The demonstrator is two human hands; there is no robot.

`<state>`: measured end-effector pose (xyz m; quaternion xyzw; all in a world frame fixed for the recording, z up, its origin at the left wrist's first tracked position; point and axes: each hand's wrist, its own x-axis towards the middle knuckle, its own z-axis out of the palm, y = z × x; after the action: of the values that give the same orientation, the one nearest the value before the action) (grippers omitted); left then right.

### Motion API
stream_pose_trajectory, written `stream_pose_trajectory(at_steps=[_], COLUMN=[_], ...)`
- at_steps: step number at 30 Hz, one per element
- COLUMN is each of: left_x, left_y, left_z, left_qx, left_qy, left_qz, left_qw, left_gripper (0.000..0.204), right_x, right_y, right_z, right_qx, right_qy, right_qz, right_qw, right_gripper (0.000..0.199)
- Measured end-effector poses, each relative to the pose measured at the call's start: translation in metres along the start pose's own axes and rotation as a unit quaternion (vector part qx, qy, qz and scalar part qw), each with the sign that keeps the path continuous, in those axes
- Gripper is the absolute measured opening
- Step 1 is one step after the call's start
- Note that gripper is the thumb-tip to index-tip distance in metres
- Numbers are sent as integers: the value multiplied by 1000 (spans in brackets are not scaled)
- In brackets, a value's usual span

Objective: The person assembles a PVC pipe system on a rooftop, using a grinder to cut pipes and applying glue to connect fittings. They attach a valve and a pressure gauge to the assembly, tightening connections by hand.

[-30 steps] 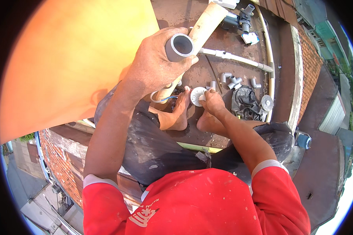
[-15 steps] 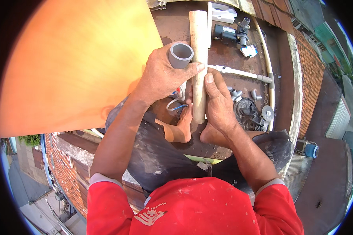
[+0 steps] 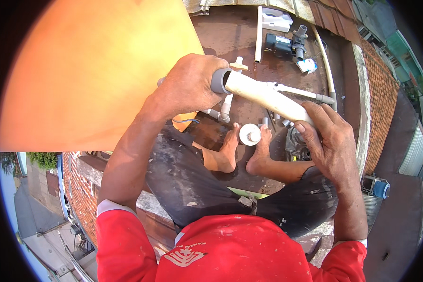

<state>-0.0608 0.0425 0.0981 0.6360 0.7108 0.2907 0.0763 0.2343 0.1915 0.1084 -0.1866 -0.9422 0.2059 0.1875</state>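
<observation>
My left hand [image 3: 185, 84] is wrapped round a grey pipe fitting [image 3: 219, 81], its wide mouth turned to the right. The far end of an off-white plastic pipe [image 3: 265, 96] sits at that mouth, partly inside the rim; how deep it goes, I cannot tell. My right hand [image 3: 328, 138] grips the pipe's other end, thumb below and fingers over the top. The pipe slants down from left to right above my bare feet. Between the feet stands a round white can-like thing [image 3: 250, 135] with a knob in its middle.
A large orange tank [image 3: 103, 80] fills the left. A dark pump [image 3: 286, 43] and white foam packing [image 3: 276, 19] lie at the back. White pipework with a valve [image 3: 238, 64] stands behind my left hand. Another pipe [image 3: 305, 92] runs right; a low wall [image 3: 363, 98] edges the roof.
The pipe has swung from upright to slanting, and its end now meets the fitting's mouth. The fitting has turned from facing up to facing right. My right hand has moved right.
</observation>
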Motion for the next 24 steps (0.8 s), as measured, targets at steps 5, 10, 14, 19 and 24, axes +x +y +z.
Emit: stream_pose_trajectory(at_steps=[5,10,14,19,24], left_x=[6,12,18,28,28], left_y=[8,16,23,29,39], left_z=[-2,-2,2,7,8], left_qx=[119,160,175,251,283], left_qy=[-51,-94,-141,-116,-25], left_qz=[18,10,-6,15,92], left_qw=[991,983,974,961,955], left_gripper=[22,26,20,19,24], right_x=[0,1,3,7,21], right_y=[7,7,4,14,17], right_z=[-17,-27,-27,-15,-28], right_qx=[-129,-177,-206,-161,42], right_qy=[18,6,-16,-102,-222], right_qz=[-93,-141,-136,-40,58], right_qw=[987,974,969,981,972], right_gripper=[40,44,39,36,42])
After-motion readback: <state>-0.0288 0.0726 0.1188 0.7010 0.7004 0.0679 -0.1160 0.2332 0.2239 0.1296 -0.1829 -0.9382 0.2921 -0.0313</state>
